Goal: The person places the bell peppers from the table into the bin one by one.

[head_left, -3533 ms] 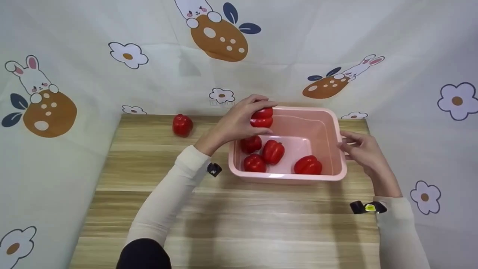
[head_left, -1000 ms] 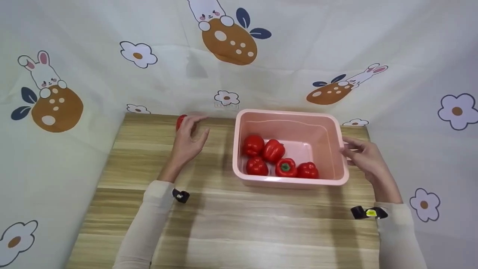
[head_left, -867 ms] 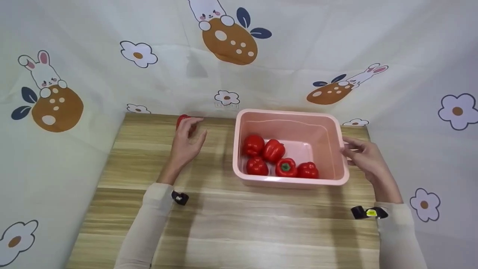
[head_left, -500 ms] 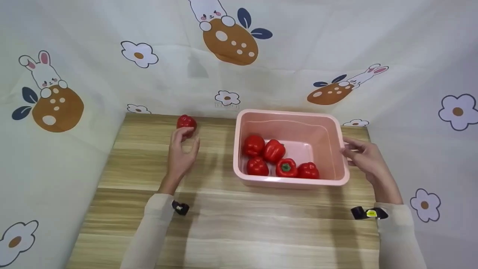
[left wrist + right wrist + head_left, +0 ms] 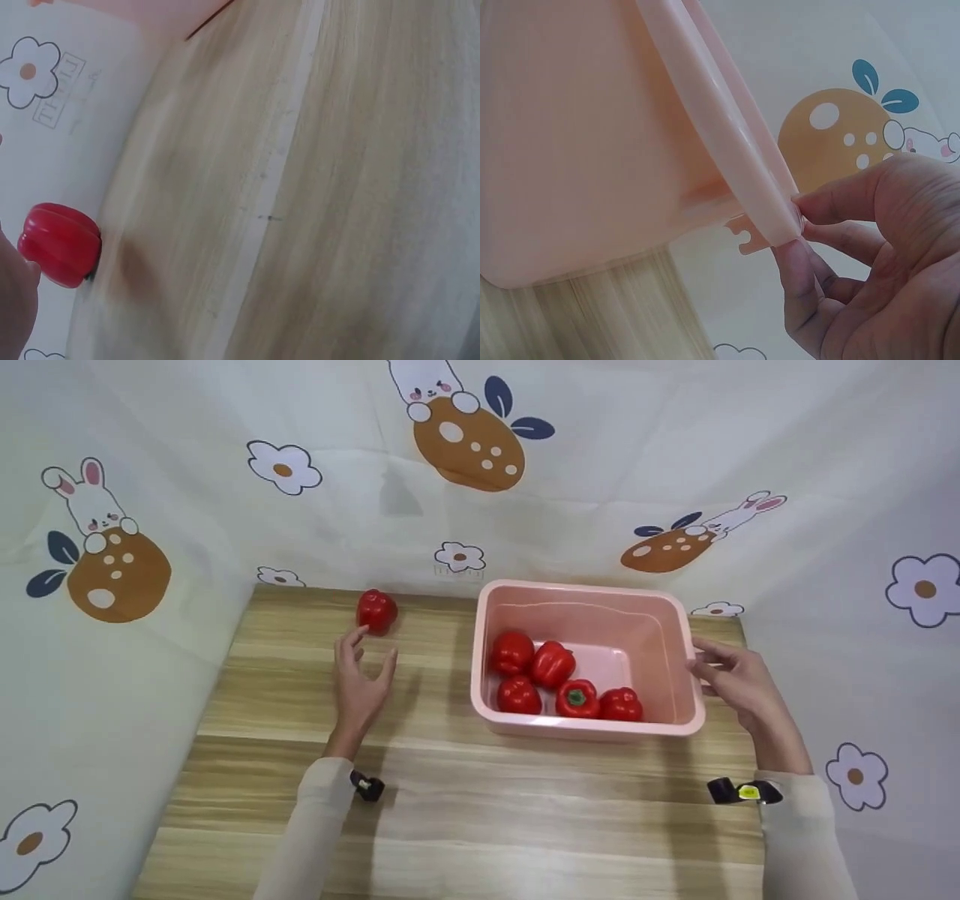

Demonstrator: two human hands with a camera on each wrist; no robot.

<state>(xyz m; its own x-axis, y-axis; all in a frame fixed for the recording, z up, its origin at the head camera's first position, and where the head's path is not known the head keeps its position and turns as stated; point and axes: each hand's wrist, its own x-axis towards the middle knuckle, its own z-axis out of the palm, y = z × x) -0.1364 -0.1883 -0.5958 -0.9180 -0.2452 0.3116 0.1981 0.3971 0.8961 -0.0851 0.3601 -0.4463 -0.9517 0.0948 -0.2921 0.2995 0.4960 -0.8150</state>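
A lone red bell pepper lies at the table's back left. My left hand is just in front of it, thumb and fingers spread apart with nothing between them. In the left wrist view that bell pepper appears beside part of the hand at the left edge. A pink plastic tub stands right of centre, with several red bell peppers on its floor. My right hand holds the tub's right rim; the right wrist view shows this hand pinching the rim between thumb and fingers.
The wood-grain table ends at a pale printed cloth at the back and both sides. Bare tabletop shows between the lone pepper and the tub. Small black cameras sit on the wrists.
The pepper my left hand gripped over the tub now lies inside it. That hand moved left to the lone pepper, then drew back towards me. My right hand keeps hold of the rim.
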